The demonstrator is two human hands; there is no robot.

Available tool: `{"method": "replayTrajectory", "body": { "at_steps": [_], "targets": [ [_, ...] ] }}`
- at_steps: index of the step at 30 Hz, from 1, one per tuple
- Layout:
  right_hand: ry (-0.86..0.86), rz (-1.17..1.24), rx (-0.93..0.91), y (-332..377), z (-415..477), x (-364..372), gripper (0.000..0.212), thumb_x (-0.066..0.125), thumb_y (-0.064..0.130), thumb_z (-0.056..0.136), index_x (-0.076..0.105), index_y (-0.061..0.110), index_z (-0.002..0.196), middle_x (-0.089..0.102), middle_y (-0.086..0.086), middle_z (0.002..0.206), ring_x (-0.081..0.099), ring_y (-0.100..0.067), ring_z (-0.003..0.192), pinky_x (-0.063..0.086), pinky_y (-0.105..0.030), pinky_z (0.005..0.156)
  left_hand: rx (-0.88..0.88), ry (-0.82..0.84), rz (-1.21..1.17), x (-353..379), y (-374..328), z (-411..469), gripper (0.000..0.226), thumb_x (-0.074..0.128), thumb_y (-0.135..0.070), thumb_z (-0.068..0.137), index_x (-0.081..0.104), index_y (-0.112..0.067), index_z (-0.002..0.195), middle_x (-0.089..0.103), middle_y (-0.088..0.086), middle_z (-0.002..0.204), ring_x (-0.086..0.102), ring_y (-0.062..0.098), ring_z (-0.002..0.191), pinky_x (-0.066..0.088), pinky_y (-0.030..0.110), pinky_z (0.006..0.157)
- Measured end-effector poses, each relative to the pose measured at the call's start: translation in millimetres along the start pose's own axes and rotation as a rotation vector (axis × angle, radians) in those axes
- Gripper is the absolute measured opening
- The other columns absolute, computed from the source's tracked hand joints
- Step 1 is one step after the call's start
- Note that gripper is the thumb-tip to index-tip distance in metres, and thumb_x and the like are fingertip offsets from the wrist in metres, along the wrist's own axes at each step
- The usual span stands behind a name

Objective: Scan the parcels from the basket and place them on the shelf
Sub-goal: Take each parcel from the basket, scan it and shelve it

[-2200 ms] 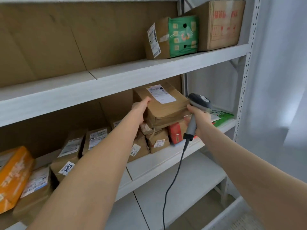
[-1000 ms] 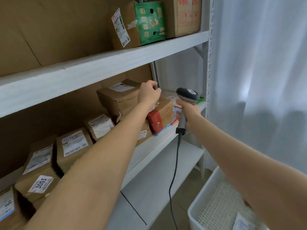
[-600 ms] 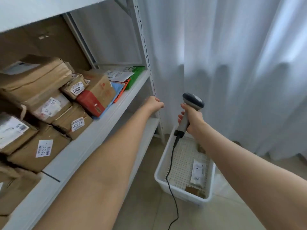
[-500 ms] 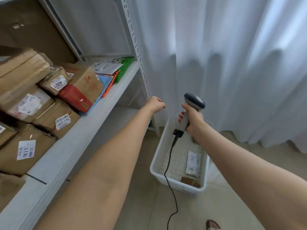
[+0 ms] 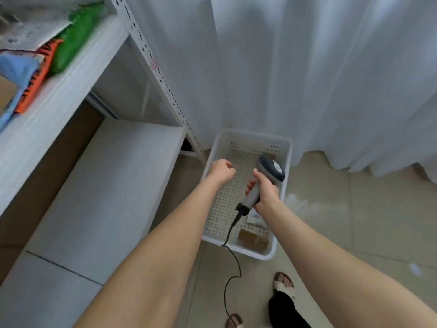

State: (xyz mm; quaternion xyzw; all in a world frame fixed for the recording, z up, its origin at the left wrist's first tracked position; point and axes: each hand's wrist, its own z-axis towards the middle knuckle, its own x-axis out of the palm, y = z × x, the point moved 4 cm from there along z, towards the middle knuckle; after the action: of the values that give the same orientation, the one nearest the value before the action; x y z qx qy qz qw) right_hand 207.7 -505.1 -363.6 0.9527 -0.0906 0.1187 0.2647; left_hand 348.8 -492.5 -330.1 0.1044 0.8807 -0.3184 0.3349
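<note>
A white perforated basket (image 5: 281, 142) stands on the floor beside the shelf's upright post. A small brown parcel (image 5: 252, 240) lies at its near end, with a labelled packet (image 5: 255, 216) just beyond it, partly hidden by my right wrist. Another brown piece (image 5: 269, 154) shows at the far end behind the scanner. My right hand (image 5: 263, 194) grips the handle of the grey barcode scanner (image 5: 272, 168) above the basket. My left hand (image 5: 222, 171) hovers over the basket's left rim, fingers curled into a fist and holding nothing.
The white shelf unit (image 5: 59, 91) fills the left side, with green (image 5: 75, 41), orange (image 5: 35, 79) and blue (image 5: 14, 72) flat packets on its middle board and a bare lower board (image 5: 106, 185). A white curtain (image 5: 307, 67) hangs behind. The scanner cable (image 5: 233, 268) trails past my sandalled feet (image 5: 283, 282).
My left hand left the parcel stacked on the shelf and both hands came down and right over the basket. My view swung from the shelves to the floor.
</note>
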Motion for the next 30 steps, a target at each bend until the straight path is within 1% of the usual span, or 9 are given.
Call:
{"method": "replayTrajectory", "body": {
  "at_steps": [3,10,13,17,20,23,26,28,30],
  "targets": [
    [-0.025,0.016,0.058,-21,66,-18,0.014,0.073,0.020,0.084,0.063,0.011,0.082,0.059,-0.003,0.070,0.057,-0.014,0.065,0.051,-0.028,0.064,-0.051,0.046,-0.009,52,21,51,0.039,0.052,-0.020,0.096,0.050,-0.011,0.133,0.047,0.010,0.141,0.050,0.024,0.123,0.042,0.031,0.100],
    [-0.095,-0.065,0.096,-87,238,-67,0.015,0.072,0.018,0.086,0.060,0.010,0.091,0.055,-0.003,0.076,0.054,-0.015,0.069,0.050,-0.030,0.065,-0.138,0.120,-0.080,181,91,177,0.041,0.048,-0.016,0.098,0.046,-0.008,0.138,0.048,0.011,0.141,0.047,0.027,0.126,0.040,0.037,0.106],
    [-0.087,-0.102,0.125,-124,316,-87,0.033,0.075,0.023,0.083,0.060,0.011,0.110,0.058,-0.006,0.092,0.057,-0.018,0.077,0.052,-0.035,0.065,-0.197,0.179,-0.150,242,132,229,0.045,0.047,-0.014,0.098,0.040,-0.007,0.142,0.043,0.010,0.145,0.043,0.025,0.130,0.040,0.039,0.106],
    [-0.126,-0.147,0.161,-168,410,-109,0.050,0.076,0.035,0.075,0.058,0.009,0.114,0.063,-0.010,0.102,0.062,-0.024,0.084,0.054,-0.040,0.080,-0.261,0.248,-0.210,316,185,288,0.053,0.047,-0.016,0.098,0.029,-0.007,0.147,0.037,0.010,0.148,0.042,0.024,0.129,0.044,0.034,0.100],
    [-0.203,-0.194,0.126,-187,469,-122,0.044,0.072,0.034,0.078,0.056,0.006,0.107,0.061,-0.009,0.095,0.058,-0.022,0.079,0.049,-0.036,0.078,-0.277,0.279,-0.220,364,215,328,0.057,0.046,-0.016,0.098,0.023,-0.005,0.149,0.041,0.010,0.140,0.051,0.020,0.105,0.042,0.029,0.083],
    [-0.293,-0.212,0.095,-201,508,-124,0.033,0.071,0.033,0.077,0.053,0.007,0.086,0.056,-0.006,0.079,0.055,-0.021,0.069,0.050,-0.036,0.078,-0.267,0.297,-0.175,400,236,358,0.049,0.045,-0.017,0.098,0.033,0.002,0.142,0.048,0.018,0.133,0.050,0.022,0.098,0.042,0.032,0.080],
    [-0.318,-0.250,0.059,-220,539,-126,0.044,0.073,0.039,0.066,0.062,0.008,0.095,0.065,-0.007,0.086,0.065,-0.026,0.078,0.055,-0.039,0.082,-0.275,0.364,-0.183,425,255,380,0.032,0.042,-0.016,0.098,0.048,0.001,0.125,0.058,0.014,0.107,0.052,0.020,0.088,0.046,0.031,0.077],
    [-0.271,-0.209,0.053,-234,558,-128,0.034,0.073,0.034,0.067,0.064,0.010,0.091,0.069,-0.009,0.091,0.068,-0.029,0.085,0.055,-0.044,0.087,-0.293,0.406,-0.272,434,263,385,0.019,0.044,-0.014,0.097,0.054,-0.004,0.110,0.059,0.009,0.091,0.056,0.019,0.077,0.049,0.027,0.066],
    [-0.187,-0.186,0.090,-240,553,-122,0.036,0.073,0.029,0.065,0.067,0.007,0.093,0.071,-0.012,0.091,0.069,-0.030,0.085,0.056,-0.047,0.087,-0.295,0.382,-0.432,436,269,388,0.018,0.049,-0.015,0.095,0.059,-0.007,0.108,0.065,0.012,0.097,0.062,0.023,0.081,0.055,0.033,0.071]
  ]
}}
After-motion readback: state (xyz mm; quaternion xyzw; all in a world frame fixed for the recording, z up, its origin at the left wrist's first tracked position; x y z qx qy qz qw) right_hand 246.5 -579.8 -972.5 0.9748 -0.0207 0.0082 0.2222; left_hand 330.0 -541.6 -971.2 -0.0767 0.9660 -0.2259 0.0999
